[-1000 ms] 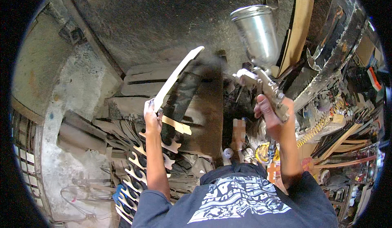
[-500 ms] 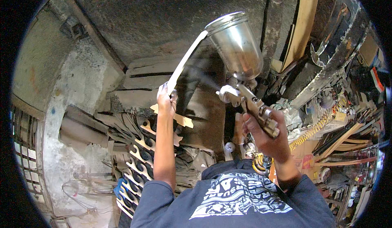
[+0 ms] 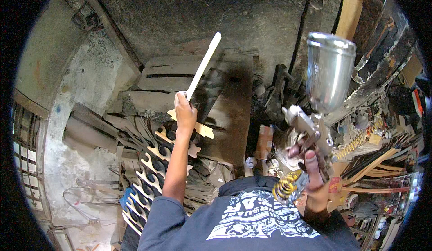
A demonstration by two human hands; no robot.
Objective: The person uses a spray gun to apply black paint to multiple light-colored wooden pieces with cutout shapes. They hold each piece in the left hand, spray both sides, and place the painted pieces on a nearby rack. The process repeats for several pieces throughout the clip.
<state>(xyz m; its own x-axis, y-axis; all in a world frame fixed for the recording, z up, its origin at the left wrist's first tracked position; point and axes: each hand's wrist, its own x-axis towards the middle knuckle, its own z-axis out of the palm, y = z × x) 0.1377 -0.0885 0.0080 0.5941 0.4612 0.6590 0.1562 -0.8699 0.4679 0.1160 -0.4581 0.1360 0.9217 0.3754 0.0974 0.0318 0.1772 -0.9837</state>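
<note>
My left hand [image 3: 185, 115] is closed around the lower end of a long, narrow, pale stick [image 3: 204, 66], which slants up and to the right. Behind that wrist shows a flat, pale wooden piece [image 3: 204, 130] with notched ends; whether it joins the stick I cannot tell. To the right, my right hand [image 3: 313, 168] grips a metal spray gun [image 3: 310, 127], partly smeared by motion. Its shiny metal cup [image 3: 330, 73] stands upright on top. No mist shows at the nozzle, and the gun is well apart from the stick.
Several pale hook-shaped wooden pieces [image 3: 155, 175] stand in rows at lower left. A coiled yellow hose [image 3: 288, 186] hangs below the gun. Dusty boards [image 3: 164, 66] lie ahead, beside a dark wall. Shelves and wooden strips [image 3: 371, 161] crowd the right side.
The spray gun has moved right, away from the stick, and its cup has tilted upright. The mist is gone. My left hand has turned, and the stick now looks narrower.
</note>
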